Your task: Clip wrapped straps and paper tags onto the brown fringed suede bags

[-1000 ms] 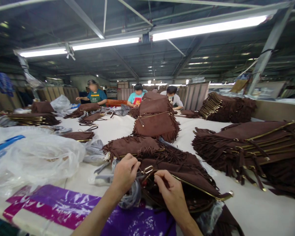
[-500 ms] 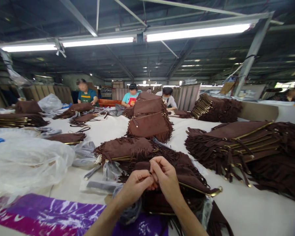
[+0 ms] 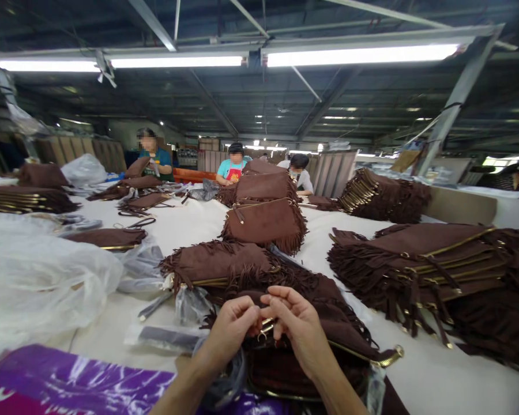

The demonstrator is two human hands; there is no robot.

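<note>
With left hand (image 3: 237,323), pinching thumb to forefinger, can't tell on what. With right hand (image 3: 294,320), keeping fingers loosely apart, close to left fingertips. Near both, gold metal clasp (image 3: 266,329), at open dark-brown fringed bag with gold zipper (image 3: 352,333) on white-covered table (image 3: 194,225). To left, clear crumpled plastic (image 3: 47,282) and purple-magenta plastic sheet (image 3: 90,374); to right, piled brown fringed bags (image 3: 441,262).
</note>
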